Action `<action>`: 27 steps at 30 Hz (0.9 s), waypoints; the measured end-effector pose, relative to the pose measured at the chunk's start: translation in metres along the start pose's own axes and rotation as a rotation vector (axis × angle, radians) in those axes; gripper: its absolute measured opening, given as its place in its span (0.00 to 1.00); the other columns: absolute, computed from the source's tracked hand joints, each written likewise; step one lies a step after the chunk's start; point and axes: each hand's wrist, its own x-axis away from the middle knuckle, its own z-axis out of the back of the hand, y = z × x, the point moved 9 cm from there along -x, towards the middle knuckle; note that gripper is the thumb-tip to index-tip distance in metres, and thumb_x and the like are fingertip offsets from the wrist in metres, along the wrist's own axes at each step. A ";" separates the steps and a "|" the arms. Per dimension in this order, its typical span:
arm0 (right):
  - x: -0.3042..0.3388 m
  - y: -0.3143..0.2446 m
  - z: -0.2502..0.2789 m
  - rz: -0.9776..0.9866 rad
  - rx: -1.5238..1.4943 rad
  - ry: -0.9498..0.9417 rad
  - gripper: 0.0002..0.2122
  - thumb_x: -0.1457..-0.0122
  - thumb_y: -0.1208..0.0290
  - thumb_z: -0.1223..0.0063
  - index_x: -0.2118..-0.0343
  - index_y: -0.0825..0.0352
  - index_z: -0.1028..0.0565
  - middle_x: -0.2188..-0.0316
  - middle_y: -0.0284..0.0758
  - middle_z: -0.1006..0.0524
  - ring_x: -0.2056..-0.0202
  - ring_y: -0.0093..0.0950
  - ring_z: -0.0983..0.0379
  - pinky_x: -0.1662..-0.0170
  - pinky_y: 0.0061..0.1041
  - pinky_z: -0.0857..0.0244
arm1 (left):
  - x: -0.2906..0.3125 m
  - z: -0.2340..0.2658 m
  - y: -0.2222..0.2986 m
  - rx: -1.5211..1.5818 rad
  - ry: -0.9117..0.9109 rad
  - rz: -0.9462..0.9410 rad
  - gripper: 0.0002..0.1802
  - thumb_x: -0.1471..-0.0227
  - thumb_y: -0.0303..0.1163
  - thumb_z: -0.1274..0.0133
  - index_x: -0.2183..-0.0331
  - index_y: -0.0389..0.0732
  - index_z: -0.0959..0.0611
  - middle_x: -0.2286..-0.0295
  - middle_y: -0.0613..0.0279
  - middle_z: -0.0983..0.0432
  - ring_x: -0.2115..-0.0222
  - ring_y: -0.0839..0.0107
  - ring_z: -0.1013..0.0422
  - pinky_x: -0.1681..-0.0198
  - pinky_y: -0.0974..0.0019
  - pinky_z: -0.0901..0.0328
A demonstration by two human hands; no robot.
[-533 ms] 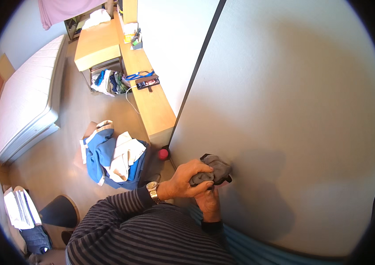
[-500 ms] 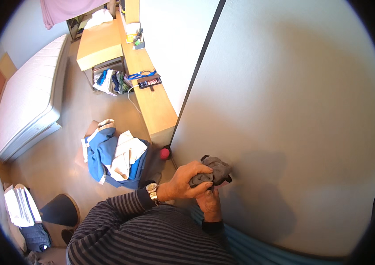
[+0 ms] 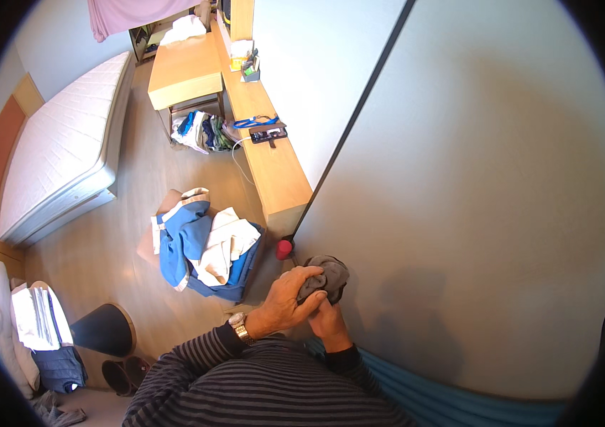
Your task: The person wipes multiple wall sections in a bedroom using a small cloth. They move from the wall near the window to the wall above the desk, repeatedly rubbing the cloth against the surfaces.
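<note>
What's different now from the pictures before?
The left hand and right hand moved a little to the left, taking the bundled grey cloth nearer the small red object. The cloth now looks rounder. The room slid right in the picture, probably because the head camera turned. Nothing was let go: both hands still hold the cloth. The mattress and blue garment stayed put.

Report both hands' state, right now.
Left hand: closed, holding the bundled grey cloth.
Right hand: holding the same cloth from its lower edge, fingers mostly hidden.
</note>
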 end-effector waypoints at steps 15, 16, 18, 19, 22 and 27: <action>-0.113 0.189 -0.182 -0.190 -0.028 0.053 0.18 0.24 0.70 0.44 0.34 0.64 0.29 0.43 0.31 0.24 0.45 0.23 0.23 0.43 0.28 0.23 | 0.096 0.255 -0.081 -0.342 0.086 -0.077 0.37 0.45 0.42 0.28 0.41 0.32 0.20 0.45 0.41 0.23 0.43 0.40 0.28 0.37 0.44 0.34; -0.115 0.195 -0.195 -0.172 -0.020 0.007 0.18 0.24 0.71 0.44 0.35 0.63 0.29 0.44 0.31 0.24 0.45 0.23 0.23 0.44 0.27 0.22 | 0.104 0.268 -0.084 -0.343 0.094 -0.067 0.37 0.45 0.43 0.28 0.41 0.32 0.20 0.45 0.41 0.24 0.43 0.40 0.28 0.37 0.43 0.34; -0.121 0.214 -0.209 -0.233 0.006 0.041 0.18 0.25 0.71 0.43 0.36 0.63 0.28 0.45 0.29 0.23 0.47 0.21 0.23 0.47 0.25 0.23 | 0.114 0.287 -0.089 -0.352 0.087 -0.052 0.38 0.45 0.43 0.28 0.41 0.31 0.21 0.45 0.40 0.24 0.43 0.40 0.29 0.37 0.44 0.34; -0.123 0.219 -0.217 -0.244 0.026 0.033 0.18 0.25 0.70 0.43 0.36 0.63 0.28 0.45 0.29 0.23 0.48 0.20 0.23 0.48 0.24 0.23 | 0.118 0.295 -0.090 -0.351 0.085 -0.043 0.38 0.45 0.44 0.28 0.41 0.31 0.21 0.44 0.40 0.24 0.43 0.40 0.28 0.37 0.44 0.34; -0.130 0.214 -0.242 -0.131 0.354 -0.072 0.18 0.25 0.69 0.43 0.36 0.63 0.28 0.47 0.27 0.22 0.49 0.18 0.23 0.50 0.22 0.24 | 0.126 0.321 -0.088 -0.321 0.099 -0.035 0.38 0.48 0.42 0.26 0.42 0.31 0.19 0.46 0.43 0.22 0.44 0.41 0.27 0.37 0.44 0.34; -0.142 0.244 -0.265 -0.245 0.264 -0.154 0.19 0.27 0.64 0.41 0.37 0.63 0.26 0.51 0.26 0.20 0.57 0.16 0.24 0.58 0.21 0.27 | 0.131 0.373 -0.065 -0.236 0.034 0.037 0.36 0.50 0.34 0.23 0.42 0.35 0.18 0.45 0.46 0.21 0.44 0.46 0.24 0.41 0.49 0.29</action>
